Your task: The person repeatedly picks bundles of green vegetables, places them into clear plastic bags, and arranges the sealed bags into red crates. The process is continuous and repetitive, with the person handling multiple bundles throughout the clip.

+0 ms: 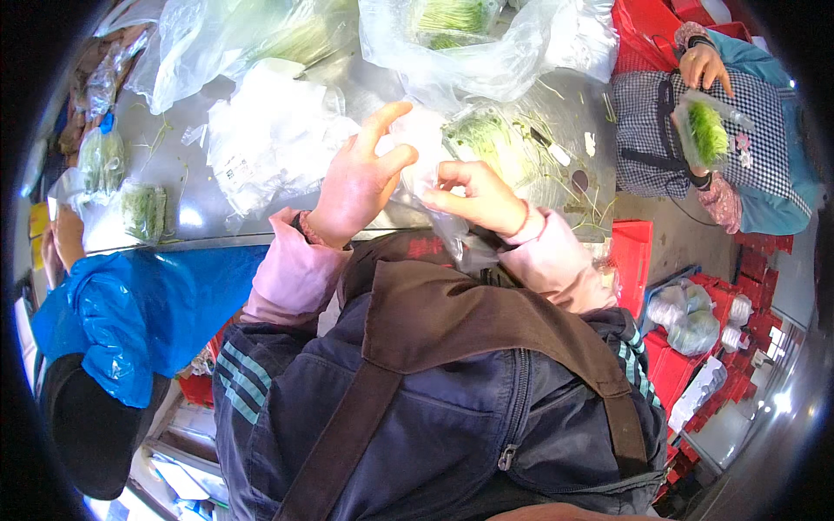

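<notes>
My right hand (479, 195) pinches a thin clear plastic bag (449, 231) between thumb and fingers, near the table's front edge. To its left, my left hand (368, 176) has its thumb and forefinger apart, beside the bag's upper, glare-whitened part; whether it touches the film cannot be told. Loose green sprouts (488, 140) lie on the metal table (596, 111) just beyond my right hand. A pile of white plastic bags (273, 137) lies left of my left hand. Farther back, a large open clear bag (384, 39) holds more sprouts (453, 16).
A co-worker in blue (143, 299) stands at the left, near packed sprouts (143, 211) and a tied bag of greens (101, 159). Another person in a checked apron (642, 124) holds a bag of sprouts (708, 133) at the right. Red crates (632, 260) stand beside the table.
</notes>
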Tool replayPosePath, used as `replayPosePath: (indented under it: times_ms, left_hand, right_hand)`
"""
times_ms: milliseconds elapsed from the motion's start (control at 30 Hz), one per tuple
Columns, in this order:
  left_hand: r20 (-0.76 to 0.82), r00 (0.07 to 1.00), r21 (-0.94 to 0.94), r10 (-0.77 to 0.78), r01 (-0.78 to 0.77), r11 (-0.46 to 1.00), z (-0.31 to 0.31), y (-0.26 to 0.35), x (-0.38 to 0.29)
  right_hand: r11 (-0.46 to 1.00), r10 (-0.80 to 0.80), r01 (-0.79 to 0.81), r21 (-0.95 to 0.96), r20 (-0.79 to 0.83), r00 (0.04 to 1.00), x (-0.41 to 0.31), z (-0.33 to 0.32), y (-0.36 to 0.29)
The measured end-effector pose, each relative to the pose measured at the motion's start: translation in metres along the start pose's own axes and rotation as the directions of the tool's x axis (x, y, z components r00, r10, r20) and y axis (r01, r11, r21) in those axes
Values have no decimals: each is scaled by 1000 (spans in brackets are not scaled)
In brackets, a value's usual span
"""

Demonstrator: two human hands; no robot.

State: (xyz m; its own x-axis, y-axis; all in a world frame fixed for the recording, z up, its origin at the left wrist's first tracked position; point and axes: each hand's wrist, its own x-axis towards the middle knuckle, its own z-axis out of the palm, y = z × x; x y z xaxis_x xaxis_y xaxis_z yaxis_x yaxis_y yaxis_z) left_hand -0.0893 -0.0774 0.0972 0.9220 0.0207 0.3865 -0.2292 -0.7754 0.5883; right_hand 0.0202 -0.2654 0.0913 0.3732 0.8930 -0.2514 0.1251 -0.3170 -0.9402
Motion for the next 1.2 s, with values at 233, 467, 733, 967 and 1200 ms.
replayPosePath:
  times_ms: [233, 467, 733, 967, 1200]
  left_hand:
    - [132, 782, -916, -609, 332, 228, 26, -32, -12]
    - [174, 788, -984, -590, 161, -76, 37, -38, -16]
    - [166, 743, -924, -649, 347, 161, 17, -45, -15]
    - [4, 786, -541, -618, 521, 660, 12, -36, -27]
    - [126, 896, -700, -426, 384, 602, 60, -20, -25]
  right_hand:
    - [604, 55, 67, 794, -125, 991, -5, -6, 23]
    - [535, -5, 230, 813, -269, 963, -10, -25, 37]
    - [876, 195, 4, 483, -362, 912, -9, -16, 47]
    - [736, 158, 132, 663, -359, 920, -5, -9, 37]
    - [839, 158, 42, 543, -317, 935, -8, -16, 35]
